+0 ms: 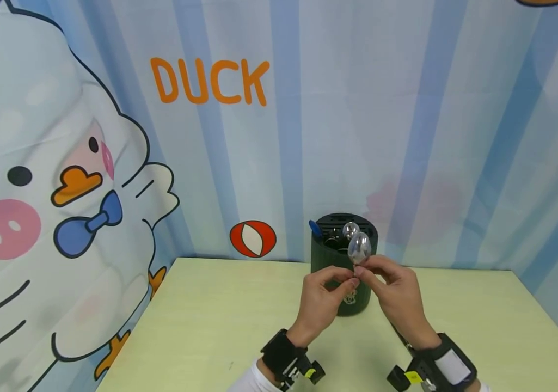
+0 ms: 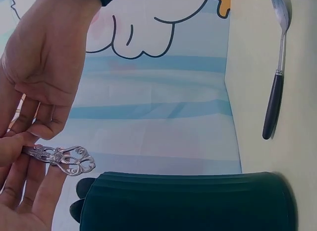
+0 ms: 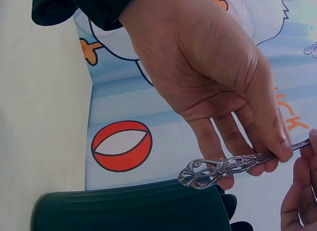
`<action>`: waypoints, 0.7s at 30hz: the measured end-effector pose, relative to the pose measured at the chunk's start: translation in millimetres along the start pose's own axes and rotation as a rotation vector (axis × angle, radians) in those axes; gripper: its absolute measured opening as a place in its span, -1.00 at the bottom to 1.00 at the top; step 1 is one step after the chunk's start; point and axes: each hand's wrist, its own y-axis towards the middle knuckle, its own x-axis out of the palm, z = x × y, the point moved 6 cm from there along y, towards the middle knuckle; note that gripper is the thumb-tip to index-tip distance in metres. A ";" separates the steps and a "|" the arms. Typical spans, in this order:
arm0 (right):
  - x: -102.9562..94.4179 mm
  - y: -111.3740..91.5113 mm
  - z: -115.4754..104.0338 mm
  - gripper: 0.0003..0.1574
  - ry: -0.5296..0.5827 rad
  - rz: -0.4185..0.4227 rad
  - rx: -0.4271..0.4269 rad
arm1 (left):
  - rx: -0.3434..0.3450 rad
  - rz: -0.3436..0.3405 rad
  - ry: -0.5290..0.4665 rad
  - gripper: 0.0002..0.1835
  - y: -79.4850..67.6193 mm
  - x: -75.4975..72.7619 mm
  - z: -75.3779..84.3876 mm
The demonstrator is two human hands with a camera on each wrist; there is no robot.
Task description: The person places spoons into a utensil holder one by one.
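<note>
Both hands hold a silver spoon [image 1: 359, 247] upright, its bowl up and its openwork ornate handle down, as the right wrist view shows the handle [image 3: 218, 169]. My right hand [image 1: 398, 296] pinches the spoon's shaft between thumb and fingers. Close against it, my left hand [image 1: 320, 299] has its thumb and fingertips on the shaft too; only some of its fingers [image 3: 299, 194] show in the right wrist view. Right behind the hands stands a dark green cylindrical holder [image 1: 325, 256] with a shiny spoon [image 1: 350, 231] and a blue-tipped item [image 1: 315, 228] in it.
A utensil with a metal head and black handle [image 2: 273, 107] lies on the pale yellow table [image 1: 220, 316], largely hidden by the right arm in the head view. Behind the table hangs a blue striped cloth [image 1: 337, 136] with duck drawings.
</note>
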 end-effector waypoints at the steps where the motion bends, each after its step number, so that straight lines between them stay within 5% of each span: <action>1: 0.2 0.5 0.6 -0.84 -0.014 -0.001 -0.008 | -0.003 -0.003 -0.001 -0.91 0.1 0.0 0.0; 11: 4.0 11.7 -34.3 -0.91 -0.039 -0.042 -0.043 | 0.026 -0.029 0.069 -0.89 8.6 -8.9 14.2; 21: 4.7 22.3 -40.9 -0.91 -0.085 -0.073 -0.026 | 0.016 -0.077 0.100 -0.89 20.0 -16.8 20.1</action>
